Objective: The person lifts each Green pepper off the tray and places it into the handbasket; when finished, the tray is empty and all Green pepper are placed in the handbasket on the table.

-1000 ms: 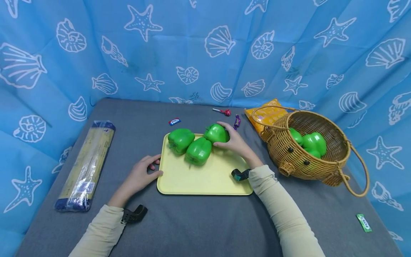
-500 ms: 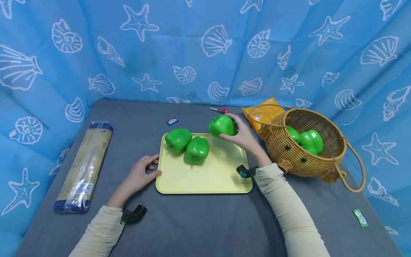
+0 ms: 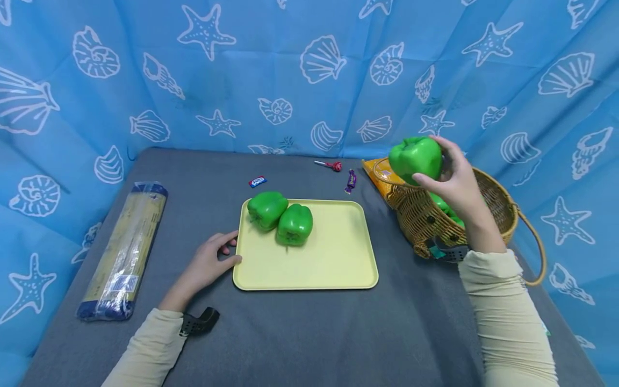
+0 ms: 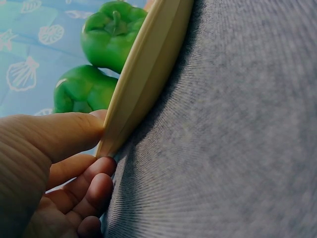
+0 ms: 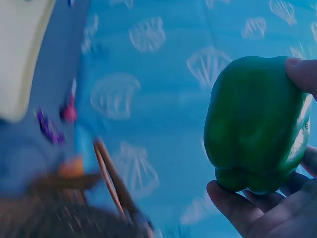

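My right hand [image 3: 456, 180] grips a glossy green bell pepper [image 3: 415, 158], raised over the near-left side of a wicker basket [image 3: 411, 215]. In the right wrist view the thumb is on one side of this bell pepper [image 5: 257, 124] and the fingers curl under the other. My left hand [image 3: 208, 266] holds the left edge of a pale yellow tray [image 3: 333, 247]. In the left wrist view its thumb lies on the tray's rim [image 4: 143, 74], with curled fingers at the edge. Two more bell peppers [image 3: 295, 224] lie on the tray's far left part. Inside the basket, green peppers [image 3: 445, 207] are partly hidden.
Behind the tray lie a small wrapped candy [image 3: 258, 181], a red lollipop [image 3: 336, 166] and a purple candy [image 3: 351, 181]. An orange packet [image 3: 379, 180] sits by the basket. A long plastic-wrapped pack [image 3: 124, 252] lies at the left. A blue patterned curtain [image 3: 271, 70] surrounds the table [image 3: 290, 338].
The right hand has lifted one bell pepper off the tray and carried it right, up to above the basket. My left hand stays at the tray's left edge.
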